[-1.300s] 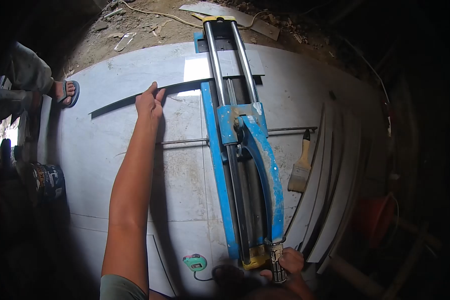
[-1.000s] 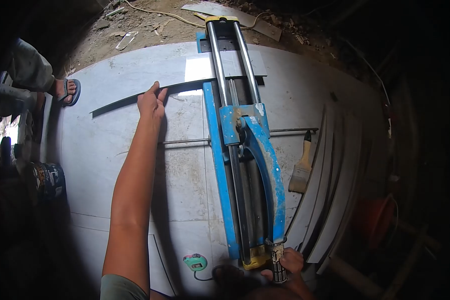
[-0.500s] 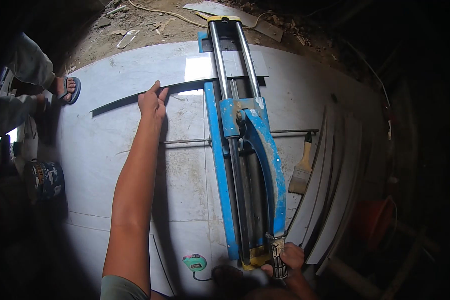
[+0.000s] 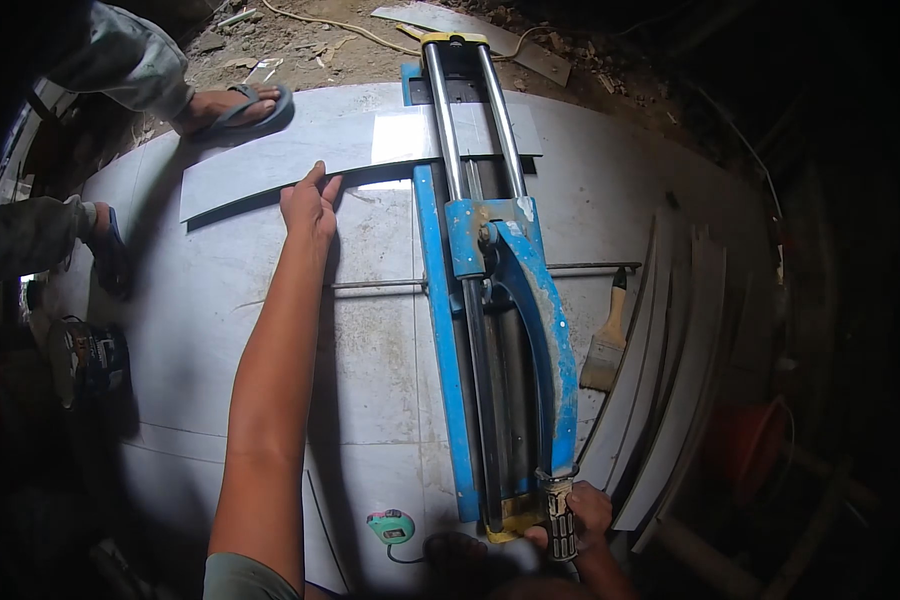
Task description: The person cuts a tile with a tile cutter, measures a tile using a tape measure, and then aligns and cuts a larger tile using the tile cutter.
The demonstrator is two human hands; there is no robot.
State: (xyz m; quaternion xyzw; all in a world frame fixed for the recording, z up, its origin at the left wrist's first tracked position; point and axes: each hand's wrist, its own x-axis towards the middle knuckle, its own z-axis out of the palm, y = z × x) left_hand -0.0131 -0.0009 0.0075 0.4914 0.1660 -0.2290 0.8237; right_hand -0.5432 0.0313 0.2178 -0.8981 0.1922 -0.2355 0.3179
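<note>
A blue manual tile cutter (image 4: 558, 330) with two steel rails lies on the floor before me. Across its far part rests a pale, glossy tile strip (image 4: 255, 178), which sticks out to the left and passes under the rails. My left hand (image 4: 310, 205) grips the strip's near edge, left of the cutter, thumb on top and the other fingers partly hidden. At the cutter's near end, my right hand (image 4: 590, 508) is closed around the black-and-white lever handle (image 4: 561, 520). The lever is lowered along the bed, and the carriage (image 4: 465, 235) sits just nearer to me than the strip.
Another person's sandalled foot (image 4: 235, 110) stands at the strip's far left edge; the other foot (image 4: 108, 250) is further left. A paintbrush (image 4: 605, 350) and several narrow tile offcuts (image 4: 670, 380) lie at right. A green tape measure (image 4: 390, 526) lies near me, a red bucket (image 4: 745, 440) far right.
The other person has stepped in from the left, one foot now beside the strip. The strip's left end shows more of its top face. My hands keep their grips.
</note>
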